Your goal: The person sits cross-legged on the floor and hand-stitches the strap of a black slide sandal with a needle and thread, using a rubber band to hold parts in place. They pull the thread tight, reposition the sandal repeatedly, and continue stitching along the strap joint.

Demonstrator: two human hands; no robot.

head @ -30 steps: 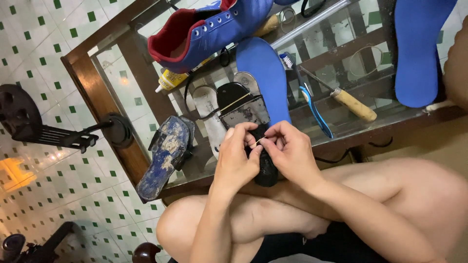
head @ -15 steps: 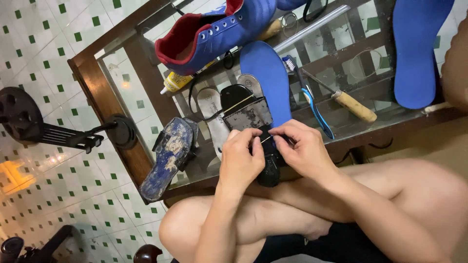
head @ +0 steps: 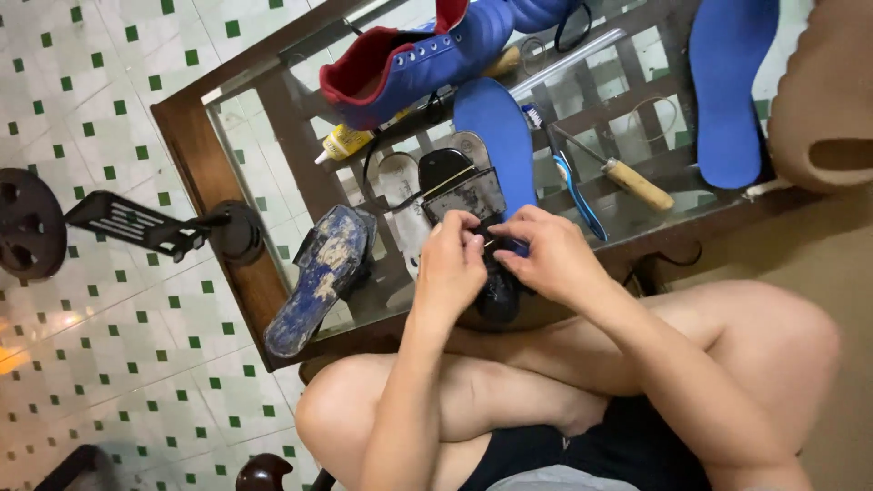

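Note:
My left hand [head: 452, 264] and my right hand [head: 551, 257] meet over a black shoe [head: 473, 195] that rests against my crossed legs at the near edge of a glass-topped table [head: 209, 182]. Both hands pinch at the shoe's upper, and a thin thread or needle shows between the fingertips. The heel of the black shoe is hidden under my hands. A blue insole [head: 498, 136] lies just beyond my right hand.
On the table are a blue and red boot [head: 418, 55], a yellow glue bottle [head: 344, 143], a worn blue sole [head: 318, 277], a white insole [head: 400, 195], a wooden-handled tool [head: 627, 177], a blue toothbrush [head: 568, 173] and a second blue insole [head: 732, 86]. A black stand [head: 127, 223] sits on the tiled floor.
The view has shifted slightly. My hands stay on the black shoe, with the fingers working closer together at its upper.

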